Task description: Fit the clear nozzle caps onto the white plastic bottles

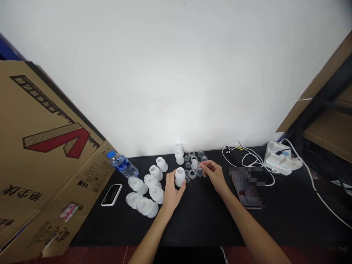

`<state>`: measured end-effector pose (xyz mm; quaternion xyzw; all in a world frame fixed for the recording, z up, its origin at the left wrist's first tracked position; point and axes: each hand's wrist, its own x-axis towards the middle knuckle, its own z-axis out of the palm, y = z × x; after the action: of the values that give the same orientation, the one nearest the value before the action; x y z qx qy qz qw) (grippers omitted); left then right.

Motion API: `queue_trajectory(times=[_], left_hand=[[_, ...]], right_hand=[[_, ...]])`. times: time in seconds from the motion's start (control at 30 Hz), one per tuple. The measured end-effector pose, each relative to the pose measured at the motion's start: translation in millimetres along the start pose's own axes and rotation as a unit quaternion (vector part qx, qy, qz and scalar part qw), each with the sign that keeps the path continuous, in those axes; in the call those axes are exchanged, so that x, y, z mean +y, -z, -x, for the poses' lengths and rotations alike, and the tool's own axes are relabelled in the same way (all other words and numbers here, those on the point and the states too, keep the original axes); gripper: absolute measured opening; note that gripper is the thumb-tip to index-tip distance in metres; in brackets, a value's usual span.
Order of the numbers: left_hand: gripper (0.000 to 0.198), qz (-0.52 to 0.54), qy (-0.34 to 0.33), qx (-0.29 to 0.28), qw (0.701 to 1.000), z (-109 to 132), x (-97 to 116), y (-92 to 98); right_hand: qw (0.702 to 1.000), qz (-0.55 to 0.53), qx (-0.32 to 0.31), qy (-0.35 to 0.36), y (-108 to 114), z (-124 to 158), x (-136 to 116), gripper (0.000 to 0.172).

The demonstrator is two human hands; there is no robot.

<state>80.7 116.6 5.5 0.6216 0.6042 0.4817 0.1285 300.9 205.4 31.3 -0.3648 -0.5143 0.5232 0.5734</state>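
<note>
My left hand (172,192) is wrapped round a small white plastic bottle-shaped part (180,176), held upright just above the black table (200,216). My right hand (215,175) pinches a small clear plastic ring piece (200,168) between thumb and fingertips, right beside a cluster of clear rings and caps (192,161). Several more white plastic parts (147,192) lie in a loose group to the left of my left hand, and others (179,154) stand further back near the wall.
A large cardboard box (46,161) leans at the left. A water bottle with a blue cap (123,164) and a white-edged phone (112,194) lie beside it. At the right are another phone (247,190), white cables (247,157), a white charger device (282,161) and wooden shelving (324,117).
</note>
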Motion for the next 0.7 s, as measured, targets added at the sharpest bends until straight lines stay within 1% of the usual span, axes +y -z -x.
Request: queue_trajectory(times=[0.13, 0.3, 0.37, 0.43, 0.5, 0.57, 0.63, 0.7], left_hand=[[0.055, 0.009, 0.008, -0.006, 1.0, 1.1, -7.4, 5.2], [0.058, 0.028, 0.046, -0.026, 0.998, 3.0, -20.9, 13.8], [0.059, 0.027, 0.051, -0.017, 0.998, 4.6, -27.1, 16.7], [0.056, 0.023, 0.05, -0.001, 0.998, 4.2, -29.5, 19.2], [0.048, 0.021, 0.034, 0.005, 0.999, 0.5, -26.0, 21.2], [0.042, 0.026, 0.0, -0.007, 1.0, -5.6, -18.0, 21.9], [0.042, 0.037, -0.032, -0.013, 0.999, -11.0, -10.1, 20.3], [0.044, 0.05, -0.044, 0.007, 0.998, -12.3, -6.3, 17.0]], right_hand=[[1.0, 0.009, -0.005, -0.005, -0.1, -0.2, 2.5, 0.038], [0.999, 0.027, -0.022, -0.005, -1.3, 0.7, 2.3, 0.042], [0.999, 0.036, -0.035, -0.003, -1.7, 1.1, 2.0, 0.041], [0.998, 0.045, -0.044, 0.002, -1.7, 1.5, 2.1, 0.039], [0.997, 0.052, -0.05, 0.007, -1.1, 1.5, 2.7, 0.036], [0.997, 0.056, -0.049, 0.009, 0.5, 1.1, 3.3, 0.034], [0.998, 0.053, -0.041, 0.009, 3.2, 0.3, 3.3, 0.032], [0.998, 0.048, -0.03, 0.004, 6.4, -0.7, 2.4, 0.031]])
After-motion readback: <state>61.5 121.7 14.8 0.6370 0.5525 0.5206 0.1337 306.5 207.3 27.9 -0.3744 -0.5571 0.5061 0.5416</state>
